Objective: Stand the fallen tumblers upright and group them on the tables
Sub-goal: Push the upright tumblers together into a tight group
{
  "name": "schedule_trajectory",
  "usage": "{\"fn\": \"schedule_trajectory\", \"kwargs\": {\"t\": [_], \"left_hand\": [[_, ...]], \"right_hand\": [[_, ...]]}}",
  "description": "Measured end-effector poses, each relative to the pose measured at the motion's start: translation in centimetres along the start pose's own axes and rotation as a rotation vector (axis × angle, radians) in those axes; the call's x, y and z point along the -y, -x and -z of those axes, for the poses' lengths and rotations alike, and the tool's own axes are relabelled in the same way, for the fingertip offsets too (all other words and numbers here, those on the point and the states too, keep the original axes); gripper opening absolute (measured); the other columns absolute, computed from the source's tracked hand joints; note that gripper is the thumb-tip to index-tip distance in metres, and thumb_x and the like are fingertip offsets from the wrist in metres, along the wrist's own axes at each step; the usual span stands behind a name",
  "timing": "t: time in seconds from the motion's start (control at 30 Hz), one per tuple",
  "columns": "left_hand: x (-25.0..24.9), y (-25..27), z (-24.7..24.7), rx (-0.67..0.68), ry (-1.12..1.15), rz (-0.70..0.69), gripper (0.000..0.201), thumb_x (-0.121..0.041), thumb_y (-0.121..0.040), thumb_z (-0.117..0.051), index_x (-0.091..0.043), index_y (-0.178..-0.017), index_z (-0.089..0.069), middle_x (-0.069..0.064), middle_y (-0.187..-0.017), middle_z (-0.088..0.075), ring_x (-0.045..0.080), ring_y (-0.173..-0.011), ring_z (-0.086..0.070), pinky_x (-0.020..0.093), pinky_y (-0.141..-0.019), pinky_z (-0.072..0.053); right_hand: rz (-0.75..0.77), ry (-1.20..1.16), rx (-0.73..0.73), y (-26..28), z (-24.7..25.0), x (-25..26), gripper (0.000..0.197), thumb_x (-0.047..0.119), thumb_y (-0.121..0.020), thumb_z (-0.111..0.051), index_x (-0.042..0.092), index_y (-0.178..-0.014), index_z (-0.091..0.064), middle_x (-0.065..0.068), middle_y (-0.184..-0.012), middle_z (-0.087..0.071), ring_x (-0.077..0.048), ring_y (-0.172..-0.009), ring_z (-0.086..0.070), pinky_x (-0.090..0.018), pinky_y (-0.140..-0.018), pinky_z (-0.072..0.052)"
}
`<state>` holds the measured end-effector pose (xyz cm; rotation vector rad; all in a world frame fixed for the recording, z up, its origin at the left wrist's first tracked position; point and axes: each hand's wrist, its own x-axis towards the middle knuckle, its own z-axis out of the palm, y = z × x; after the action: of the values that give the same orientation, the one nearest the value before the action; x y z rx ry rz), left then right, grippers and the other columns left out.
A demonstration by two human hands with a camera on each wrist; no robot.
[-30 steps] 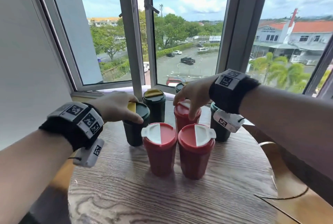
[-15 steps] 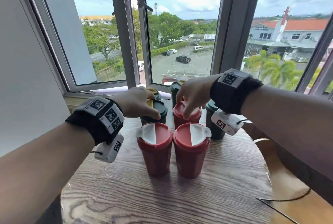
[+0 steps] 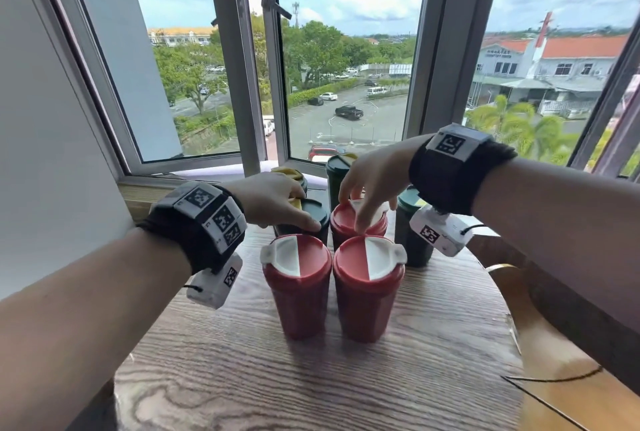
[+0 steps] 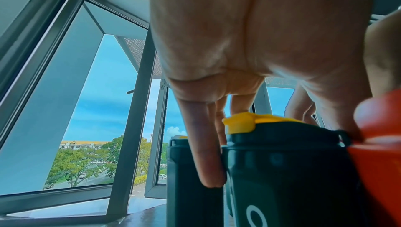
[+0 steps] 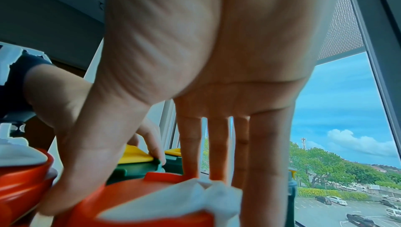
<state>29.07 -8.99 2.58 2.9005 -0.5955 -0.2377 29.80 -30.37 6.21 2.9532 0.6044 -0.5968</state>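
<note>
All the tumblers stand upright in a cluster on the round wooden table point(image 3: 311, 382). My left hand point(image 3: 277, 198) grips the lid of a dark green tumbler point(image 3: 313, 219) with a yellow flap from above, its fingers point(image 4: 208, 153) reaching down the far side. My right hand point(image 3: 367, 188) grips the lid of the rear red tumbler point(image 3: 346, 228), thumb on the near rim and fingers point(image 5: 219, 145) over the far rim. Two more red tumblers point(image 3: 298, 288) point(image 3: 369, 292) with white flaps stand side by side in front.
Three other green tumblers stand by: one behind my left hand point(image 3: 294, 175), one at the back point(image 3: 336, 172), one under my right wrist point(image 3: 412, 240). The window sill point(image 3: 207, 174) and open window lie just beyond. A wooden chair edge point(image 3: 554, 378) is at the right.
My left hand has brought the green tumbler rightwards until it stands beside the rear red tumbler. My right hand has stayed on that red tumbler's lid.
</note>
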Motion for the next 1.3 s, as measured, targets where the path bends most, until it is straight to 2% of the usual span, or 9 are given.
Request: {"fn": "schedule_trajectory", "kwargs": {"t": [0.13,0.27,0.47,0.6,0.8,0.97,1.13,1.23,1.3], "left_hand": [[0.0,-0.2,0.1,0.016,-0.029,-0.019,0.079,-0.075,-0.066,-0.069,-0.028,-0.129,-0.063,0.0,-0.112,-0.065,0.02,-0.088,-0.069,0.041,-0.069,-0.063],[-0.6,-0.2,0.2,-0.004,-0.028,-0.052,0.06,-0.06,-0.074,-0.073,-0.024,-0.121,-0.07,0.0,-0.109,-0.07,0.017,-0.088,-0.068,0.04,-0.072,-0.063],[-0.9,-0.1,0.4,-0.008,-0.031,-0.081,0.048,-0.053,-0.073,-0.074,-0.023,-0.111,-0.075,-0.002,-0.105,-0.073,0.017,-0.095,-0.066,0.04,-0.087,-0.057],[-0.8,0.0,0.5,-0.008,-0.009,-0.086,0.048,-0.052,-0.072,-0.076,-0.024,-0.111,-0.075,-0.003,-0.106,-0.073,0.017,-0.096,-0.066,0.04,-0.087,-0.057],[-0.4,0.0,0.4,-0.003,0.025,-0.079,0.054,-0.055,-0.073,-0.076,-0.022,-0.115,-0.073,0.0,-0.111,-0.072,0.019,-0.098,-0.068,0.04,-0.086,-0.06],[0.0,0.1,0.3,0.018,0.038,-0.073,0.071,-0.063,-0.075,-0.073,-0.025,-0.134,-0.063,0.0,-0.118,-0.067,0.02,-0.092,-0.069,0.035,-0.076,-0.062],[1.5,0.3,2.1,-0.13,0.121,-0.124,0.048,-0.053,-0.09,-0.061,-0.019,-0.121,-0.073,-0.005,-0.1,-0.074,0.014,-0.082,-0.07,0.028,-0.063,-0.058],[3.0,0.0,3.3,-0.227,0.053,-0.114,0.037,-0.049,-0.091,-0.063,-0.021,-0.113,-0.075,-0.011,-0.096,-0.075,0.01,-0.085,-0.069,0.032,-0.075,-0.056],[3.9,-0.8,3.6,-0.243,-0.026,-0.077,0.039,-0.049,-0.09,-0.065,-0.021,-0.117,-0.073,-0.007,-0.106,-0.075,0.014,-0.095,-0.067,0.031,-0.078,-0.051]], "right_hand": [[0.03,0.001,0.043,0.2,-0.1,0.2,0.075,0.048,-0.084,-0.083,0.037,-0.152,-0.053,0.0,-0.153,-0.056,-0.023,-0.095,-0.077,-0.037,-0.085,-0.065],[0.026,0.011,-0.022,0.3,-0.3,0.6,0.066,0.047,-0.084,-0.083,0.032,-0.145,-0.062,0.004,-0.131,-0.061,-0.017,-0.082,-0.077,-0.029,-0.068,-0.063],[-0.013,-0.007,-0.065,0.2,-0.7,0.7,0.055,0.048,-0.083,-0.083,0.023,-0.13,-0.073,-0.001,-0.116,-0.069,-0.02,-0.076,-0.079,-0.033,-0.066,-0.067],[-0.016,-0.01,-0.082,0.3,-0.7,0.7,0.053,0.05,-0.084,-0.081,0.02,-0.128,-0.075,0.008,-0.104,-0.066,-0.02,-0.078,-0.079,-0.031,-0.066,-0.066],[-0.019,-0.01,-0.086,0.1,-0.6,0.7,0.054,0.05,-0.081,-0.082,0.021,-0.127,-0.075,-0.002,-0.114,-0.071,-0.023,-0.078,-0.08,-0.032,-0.065,-0.067],[0.01,-0.034,-0.053,0.4,-0.3,0.5,0.063,0.052,-0.086,-0.081,0.024,-0.141,-0.067,0.006,-0.113,-0.063,-0.013,-0.075,-0.073,-0.033,-0.073,-0.067],[-0.012,-0.126,-0.151,1.6,2.0,-1.8,0.052,0.036,-0.096,-0.076,0.02,-0.144,-0.064,-0.007,-0.128,-0.074,-0.015,-0.09,-0.074,-0.032,-0.074,-0.067],[-0.113,-0.037,-0.148,2.5,2.6,-3.5,0.052,0.035,-0.094,-0.078,0.022,-0.142,-0.065,-0.006,-0.128,-0.074,-0.02,-0.099,-0.073,-0.041,-0.082,-0.067],[-0.185,0.091,-0.087,2.8,2.0,-4.6,0.057,0.044,-0.091,-0.079,0.023,-0.142,-0.064,-0.001,-0.128,-0.071,-0.021,-0.106,-0.069,-0.033,-0.07,-0.061]]}}
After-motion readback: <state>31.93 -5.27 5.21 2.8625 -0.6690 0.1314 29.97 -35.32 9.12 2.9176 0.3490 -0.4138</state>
